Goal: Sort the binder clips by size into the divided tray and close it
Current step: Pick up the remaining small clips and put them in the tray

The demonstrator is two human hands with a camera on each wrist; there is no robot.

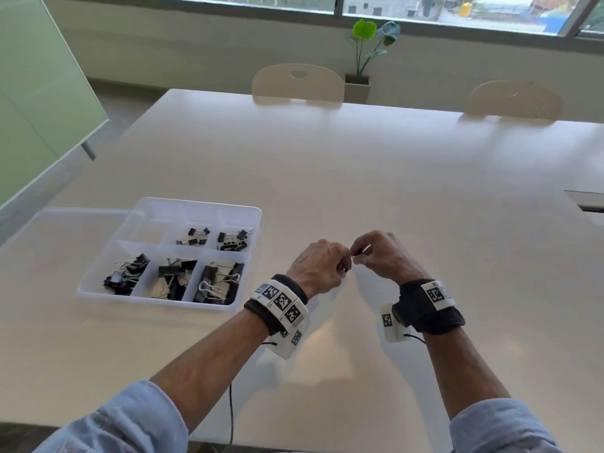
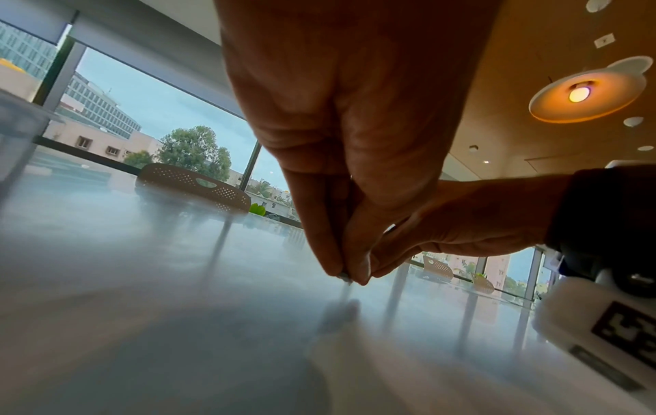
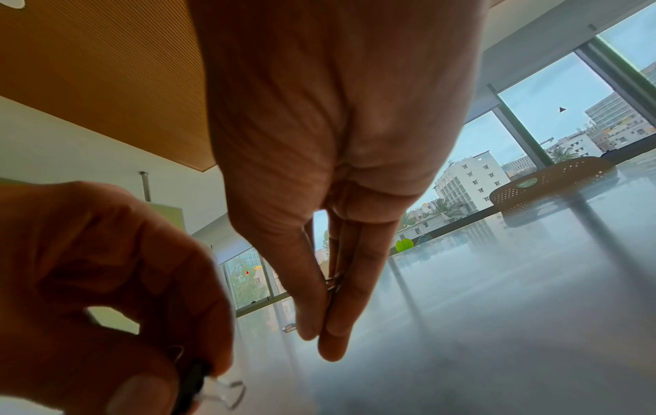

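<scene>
A clear divided tray sits on the white table at the left, with black binder clips in five of its compartments; the far-left one holds none. To the right of the tray my two hands meet just above the table. My left hand pinches a black binder clip with a wire handle, mostly hidden by the fingers. Thumb and fingers of my right hand pinch the silver wire handles of a small clip. Whether the two clips are linked I cannot tell.
The tray's clear lid lies flat against its left side. Two chairs and a potted plant stand beyond the far table edge. A thin cable hangs over the near edge. A slot is cut at the right.
</scene>
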